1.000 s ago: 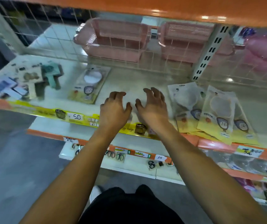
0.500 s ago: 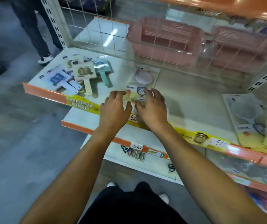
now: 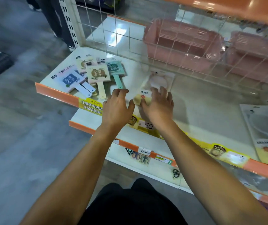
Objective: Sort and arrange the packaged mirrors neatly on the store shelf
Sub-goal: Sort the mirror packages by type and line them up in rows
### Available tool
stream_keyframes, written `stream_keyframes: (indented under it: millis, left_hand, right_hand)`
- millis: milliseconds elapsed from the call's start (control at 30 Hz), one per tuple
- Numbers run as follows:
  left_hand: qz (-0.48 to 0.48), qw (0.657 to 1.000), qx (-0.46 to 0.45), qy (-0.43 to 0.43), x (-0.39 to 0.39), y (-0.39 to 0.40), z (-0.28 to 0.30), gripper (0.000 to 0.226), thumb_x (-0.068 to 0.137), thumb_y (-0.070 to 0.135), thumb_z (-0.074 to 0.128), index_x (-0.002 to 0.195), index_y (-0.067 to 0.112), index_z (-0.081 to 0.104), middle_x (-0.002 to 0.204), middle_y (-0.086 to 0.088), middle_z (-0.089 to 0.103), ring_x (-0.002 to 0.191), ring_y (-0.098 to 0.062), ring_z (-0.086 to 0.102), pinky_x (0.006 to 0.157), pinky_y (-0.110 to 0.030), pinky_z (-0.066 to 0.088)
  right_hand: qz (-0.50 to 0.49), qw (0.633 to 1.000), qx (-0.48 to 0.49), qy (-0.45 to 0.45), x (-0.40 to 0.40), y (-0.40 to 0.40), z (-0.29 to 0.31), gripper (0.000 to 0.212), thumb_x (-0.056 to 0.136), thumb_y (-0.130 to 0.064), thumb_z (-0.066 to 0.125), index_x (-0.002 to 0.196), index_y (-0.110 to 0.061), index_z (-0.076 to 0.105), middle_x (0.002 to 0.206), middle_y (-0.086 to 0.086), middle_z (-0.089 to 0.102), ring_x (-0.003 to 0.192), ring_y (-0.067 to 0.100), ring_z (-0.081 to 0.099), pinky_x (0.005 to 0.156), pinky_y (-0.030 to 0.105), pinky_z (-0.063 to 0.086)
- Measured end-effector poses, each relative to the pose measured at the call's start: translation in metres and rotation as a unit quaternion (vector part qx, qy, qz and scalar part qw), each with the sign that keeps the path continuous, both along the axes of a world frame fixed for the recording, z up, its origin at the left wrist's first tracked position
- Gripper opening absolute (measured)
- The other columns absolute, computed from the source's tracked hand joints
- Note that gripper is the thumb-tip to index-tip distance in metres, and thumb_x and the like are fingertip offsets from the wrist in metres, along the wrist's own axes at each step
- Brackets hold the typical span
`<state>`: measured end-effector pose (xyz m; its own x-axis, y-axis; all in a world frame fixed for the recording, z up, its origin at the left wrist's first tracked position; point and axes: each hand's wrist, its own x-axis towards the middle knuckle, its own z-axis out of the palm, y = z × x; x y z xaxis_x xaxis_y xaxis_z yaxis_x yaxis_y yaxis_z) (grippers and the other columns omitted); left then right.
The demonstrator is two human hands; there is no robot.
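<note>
Orange edging ran along the shelf (image 3: pixel 200 101) front, bare shelf at centre right. Both hands, left hand (image 3: pixel 116 108) and right hand (image 3: pixel 160 105), hovered with fingers loosely spread, grasping nothing, over a packaged mirror (image 3: pixel 158 80); handled mirrors (image 3: pixel 97 75) crowded the upper left.

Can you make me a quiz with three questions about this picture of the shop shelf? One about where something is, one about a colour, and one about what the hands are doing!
1. Where do the handle mirrors lie?
A. at the left end of the shelf
B. inside a basket
C. on the floor

2. What colour are the baskets behind the wire grid?
A. blue
B. pink
C. black

3. What are the two hands doing?
A. both gripping a basket
B. reaching with spread fingers over the round mirror pack
C. hanging down by the legs

Answers:
1. A, the handle mirrors sit in a bunch near the left corner of the shelf.
2. B, both baskets look pink through the grid.
3. B, the left hand and right hand hover with loose fingers at the round mirror pack, neither gripping it.
</note>
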<state>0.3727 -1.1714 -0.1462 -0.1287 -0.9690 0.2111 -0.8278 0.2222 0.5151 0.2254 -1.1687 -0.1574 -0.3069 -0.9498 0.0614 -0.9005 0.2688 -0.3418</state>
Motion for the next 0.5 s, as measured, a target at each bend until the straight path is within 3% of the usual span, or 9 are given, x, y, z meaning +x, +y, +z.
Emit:
stream_keyframes:
  millis: [300, 500]
  left_hand:
    - [0.02, 1.0, 0.004, -0.002, -0.008, -0.016, 0.003, 0.041, 0.092, 0.034, 0.053, 0.129, 0.017, 0.051, 0.131, -0.008, 0.05, 0.108, -0.033, 0.057, 0.087, -0.048, 0.048]
    - [-0.005, 1.0, -0.006, 0.008, -0.002, -0.036, 0.004, 0.04, 0.091, 0.031, 0.055, 0.127, 0.015, 0.053, 0.126, -0.009, 0.054, 0.108, -0.034, 0.057, 0.083, -0.045, 0.047]
  right_hand:
    - [-0.002, 0.999, 0.042, -0.011, -0.008, -0.018, -0.002, 0.063, 0.091, -0.058, 0.047, 0.144, -0.028, 0.032, 0.156, 0.006, 0.018, 0.142, 0.043, 0.017, 0.114, 0.051, 0.025]
    - [-0.04, 0.996, 0.077, -0.011, 0.0, -0.037, -0.003, 0.065, 0.09, -0.061, 0.045, 0.143, -0.027, 0.03, 0.156, 0.014, 0.018, 0.137, 0.048, 0.024, 0.109, 0.055, 0.028]
